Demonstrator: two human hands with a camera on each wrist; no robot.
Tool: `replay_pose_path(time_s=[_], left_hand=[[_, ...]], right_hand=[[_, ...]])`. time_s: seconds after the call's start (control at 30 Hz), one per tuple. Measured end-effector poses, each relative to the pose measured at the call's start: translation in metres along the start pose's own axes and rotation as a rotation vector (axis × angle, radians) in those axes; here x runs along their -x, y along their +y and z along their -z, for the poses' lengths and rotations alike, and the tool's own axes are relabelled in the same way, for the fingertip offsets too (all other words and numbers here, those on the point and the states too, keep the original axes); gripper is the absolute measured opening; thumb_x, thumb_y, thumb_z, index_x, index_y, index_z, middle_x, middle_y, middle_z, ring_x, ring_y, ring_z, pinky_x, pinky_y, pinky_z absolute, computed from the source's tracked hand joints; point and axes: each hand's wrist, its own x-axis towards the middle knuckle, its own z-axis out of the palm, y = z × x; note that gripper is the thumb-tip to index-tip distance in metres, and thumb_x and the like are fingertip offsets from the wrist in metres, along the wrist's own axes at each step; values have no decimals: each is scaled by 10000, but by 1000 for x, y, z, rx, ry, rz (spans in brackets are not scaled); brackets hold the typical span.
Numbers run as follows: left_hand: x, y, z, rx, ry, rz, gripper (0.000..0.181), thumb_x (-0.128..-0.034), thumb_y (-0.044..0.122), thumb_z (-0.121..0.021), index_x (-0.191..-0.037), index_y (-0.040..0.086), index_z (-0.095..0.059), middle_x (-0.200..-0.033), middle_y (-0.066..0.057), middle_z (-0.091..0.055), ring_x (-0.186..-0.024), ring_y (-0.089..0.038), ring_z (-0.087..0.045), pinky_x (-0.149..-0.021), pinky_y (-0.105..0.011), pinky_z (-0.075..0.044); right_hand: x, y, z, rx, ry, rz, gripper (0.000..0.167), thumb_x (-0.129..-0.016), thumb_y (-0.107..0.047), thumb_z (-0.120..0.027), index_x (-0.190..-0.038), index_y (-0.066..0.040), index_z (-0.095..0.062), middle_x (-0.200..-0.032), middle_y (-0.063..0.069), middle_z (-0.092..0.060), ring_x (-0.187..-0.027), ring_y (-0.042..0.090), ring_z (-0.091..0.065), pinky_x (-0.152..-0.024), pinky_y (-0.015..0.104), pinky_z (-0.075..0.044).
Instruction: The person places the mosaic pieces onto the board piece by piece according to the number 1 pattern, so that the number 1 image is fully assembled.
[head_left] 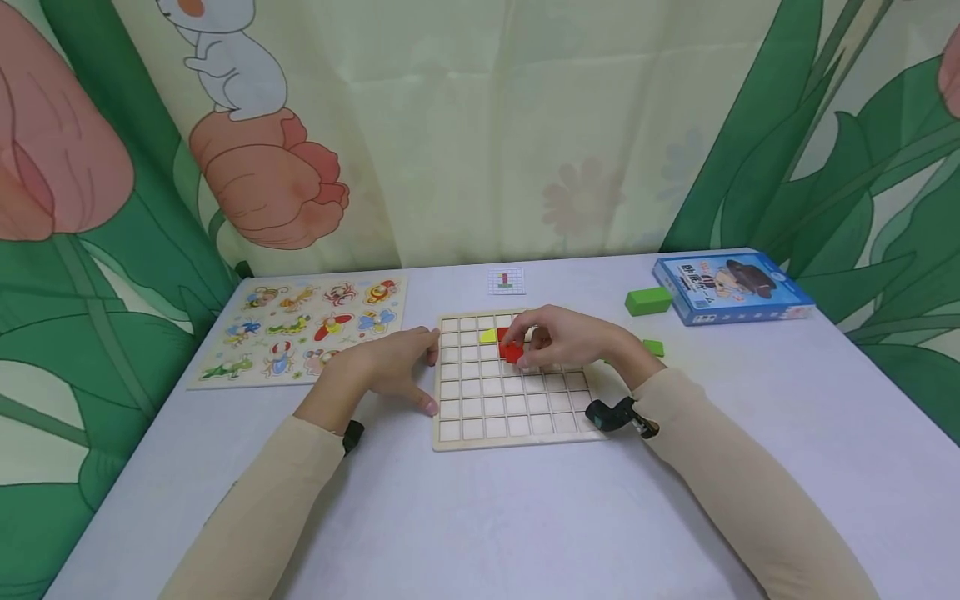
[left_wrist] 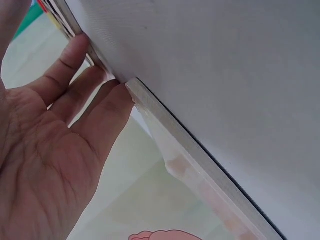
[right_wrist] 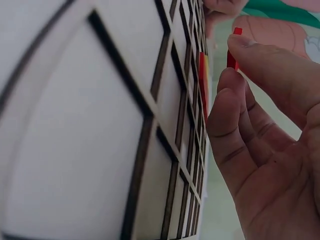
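Note:
My right hand [head_left: 564, 337] pinches a small red tile [head_left: 513, 353] between thumb and fingertips, over the upper part of a wooden grid board [head_left: 491, 407]. In the right wrist view the held tile [right_wrist: 231, 61] stands apart from the board's surface. A yellow tile [head_left: 487, 336] and red tile pieces [head_left: 502, 333] lie in the grid; the fingers partly hide the red ones. At the board's left edge rests my left hand [head_left: 393, 362], thumb and fingers spread along the frame. The left wrist view shows this hand [left_wrist: 55, 145] with loosely bent fingers and nothing gripped.
Behind the board lies a small pattern card [head_left: 506, 282]. To the right are a green block [head_left: 648, 301], a smaller green piece [head_left: 654, 347] and a blue box [head_left: 731, 287]. An insect picture board [head_left: 255, 337] lies left. A printed curtain [head_left: 465, 125] hangs behind the table.

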Motion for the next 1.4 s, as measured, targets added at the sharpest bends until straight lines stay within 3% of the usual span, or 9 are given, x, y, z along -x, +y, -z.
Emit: replay_pose_path(time_s=[0.27,0.83,1.1,1.4], left_hand=[[0,-1,-2,7,-1,7,713,-661,529,-936,-1106,157,-520,-1134,-16,-502,-1051,-207,-482,-867,-365,-407],[1,2,-3,12,7,6,711,-655,516,-941,-1101,156,-521,-1146,-18,-508,-1060,-206,-480,-867,-366,-408],[-1,-1,-4,14,10,10,718,-652,512,-946,-1107,158,-519,-1148,-17,-507,-1071,-209,-478,-877,-366,-407],[1,0,0,15,8,12,716,-659,508,-946,-1108,151,-517,-1157,-22,-508,-1067,-214,-479,-879,-372,-409]], right_hand=[[-4,2,-7,53,6,-4,271,-906,-149,-791,-1162,-143,-703,-979,22,-671,-798,188,-620,-791,351,-500],[-4,0,-9,93,-8,-41,235,-936,-92,-733,-1159,-163,-712,-1014,2,-663,-856,184,-629,-836,365,-503],[-5,-3,-9,208,-57,14,236,-955,-144,-737,-1183,-202,-761,-1066,-23,-647,-909,166,-598,-850,356,-494],[-2,-6,-6,219,-35,3,207,-962,-149,-728,-1154,-214,-771,-1108,-40,-642,-975,147,-640,-906,369,-505]])
